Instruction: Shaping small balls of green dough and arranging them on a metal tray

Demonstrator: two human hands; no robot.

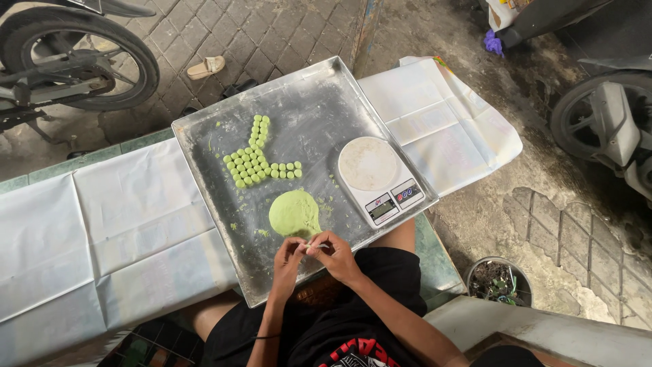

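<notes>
A large metal tray [305, 102] dusted with flour lies on a table covered in white paper. On it rests a round lump of green dough [294, 213], and behind it several small green dough balls [251, 166] are set in rows. A white kitchen scale [379, 178] stands on the tray's right side. My left hand [288, 261] and my right hand [334, 255] meet at the tray's near edge, just below the lump. Their fingertips pinch a small piece of dough [314, 242] between them.
White paper [102, 231] covers the table to the left and right of the tray. A motorbike wheel [75, 58] stands at top left, another motorbike [611, 115] at right. A sandal [206, 66] lies on the paving, and a plant pot [499, 280] sits at lower right.
</notes>
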